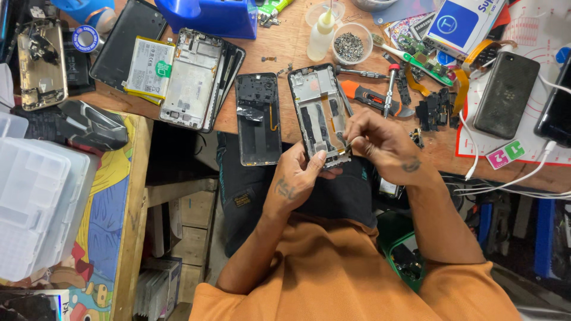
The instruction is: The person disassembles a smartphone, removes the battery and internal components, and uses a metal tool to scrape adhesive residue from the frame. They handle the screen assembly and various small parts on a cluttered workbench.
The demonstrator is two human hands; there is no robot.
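An opened phone frame [317,107] with its inner parts showing lies at the near edge of the wooden bench [285,50]. My left hand [300,175] grips the frame's lower end, thumb on its bottom edge. My right hand [380,142] is pinched on a small part at the frame's lower right corner; the part is too small to make out. A black phone back cover [257,119] lies just left of the frame.
A battery [148,66] and another stripped frame [190,77] lie at the left. Screwdrivers [389,89], a cup of screws [349,46], a small glue bottle [321,35], a black phone [504,95] and white cables [523,178] crowd the right. Clear plastic boxes [35,202] stand at the far left.
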